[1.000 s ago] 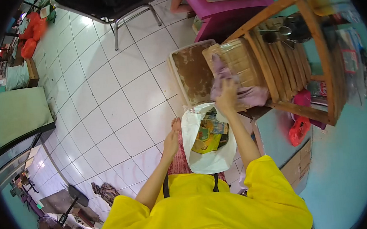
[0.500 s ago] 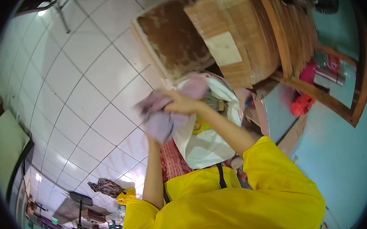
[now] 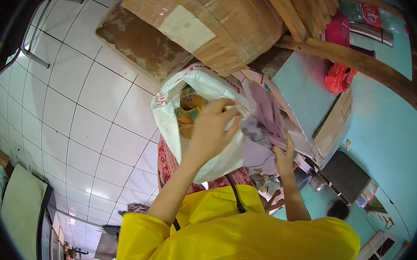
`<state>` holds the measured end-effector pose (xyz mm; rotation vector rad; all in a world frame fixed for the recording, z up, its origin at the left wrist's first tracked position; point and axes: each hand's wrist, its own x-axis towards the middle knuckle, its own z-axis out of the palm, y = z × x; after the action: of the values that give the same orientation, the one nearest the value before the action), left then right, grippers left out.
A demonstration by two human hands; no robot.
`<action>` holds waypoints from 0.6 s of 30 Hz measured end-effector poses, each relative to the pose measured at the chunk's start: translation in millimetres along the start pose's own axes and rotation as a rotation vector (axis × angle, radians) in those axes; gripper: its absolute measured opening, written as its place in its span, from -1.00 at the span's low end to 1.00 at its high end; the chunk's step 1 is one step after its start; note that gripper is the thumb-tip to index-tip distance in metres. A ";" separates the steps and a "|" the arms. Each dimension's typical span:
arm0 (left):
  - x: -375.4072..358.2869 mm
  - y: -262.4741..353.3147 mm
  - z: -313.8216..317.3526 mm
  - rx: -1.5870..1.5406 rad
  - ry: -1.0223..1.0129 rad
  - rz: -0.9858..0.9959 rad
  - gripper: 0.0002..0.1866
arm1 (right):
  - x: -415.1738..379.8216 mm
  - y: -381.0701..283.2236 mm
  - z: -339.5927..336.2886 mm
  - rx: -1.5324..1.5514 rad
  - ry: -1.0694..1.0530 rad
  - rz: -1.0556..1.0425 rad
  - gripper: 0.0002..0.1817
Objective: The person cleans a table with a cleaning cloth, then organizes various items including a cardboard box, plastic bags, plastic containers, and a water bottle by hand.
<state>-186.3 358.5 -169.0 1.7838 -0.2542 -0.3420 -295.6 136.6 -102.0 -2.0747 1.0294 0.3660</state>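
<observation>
A white sack (image 3: pixel 167 121) with red print stands in front of me, its mouth wide and yellow-orange items (image 3: pixel 187 117) showing inside. Over the sack's mouth is my left hand (image 3: pixel 212 132), slightly blurred, with curved fingers spread apart near the sack's right rim; I see nothing held in it. My right hand (image 3: pixel 284 159) grips a crumpled mauve and grey cloth (image 3: pixel 265 111) just right of the sack. The cloth hangs against the sack's side, and part of my right fingers is hidden by it.
Beyond the sack are a taped cardboard box (image 3: pixel 239 21) and a shallow, brown-stained tray (image 3: pixel 139 40). A wooden chair frame (image 3: pixel 358 59) and a red plastic bag (image 3: pixel 340 78) are at right. White tiled floor (image 3: pixel 89 114) spreads left; red patterned fabric (image 3: pixel 168 162) lies below the sack.
The cloth has gone from the sack's left side, where both hands were on it, to the right side in my right hand. My left hand has come off it. The view has shifted.
</observation>
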 end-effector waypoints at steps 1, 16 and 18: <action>7.7 2.7 28.2 -0.131 -0.128 -0.048 -0.76 | 8.9 16.4 -18.9 0.036 -0.051 0.054 -0.32; 150.4 -206.3 394.3 -0.004 0.259 -0.342 -0.64 | 37.4 244.5 -125.1 -0.001 -0.469 0.123 -0.33; 170.4 -212.5 406.5 -0.122 0.180 -0.386 -0.63 | 41.2 263.8 -140.4 -0.013 -0.478 0.174 -0.34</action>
<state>-177.0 -19.4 -479.6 1.7246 0.2384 -0.4559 -484.3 -89.1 -168.5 -1.7849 0.9112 0.9083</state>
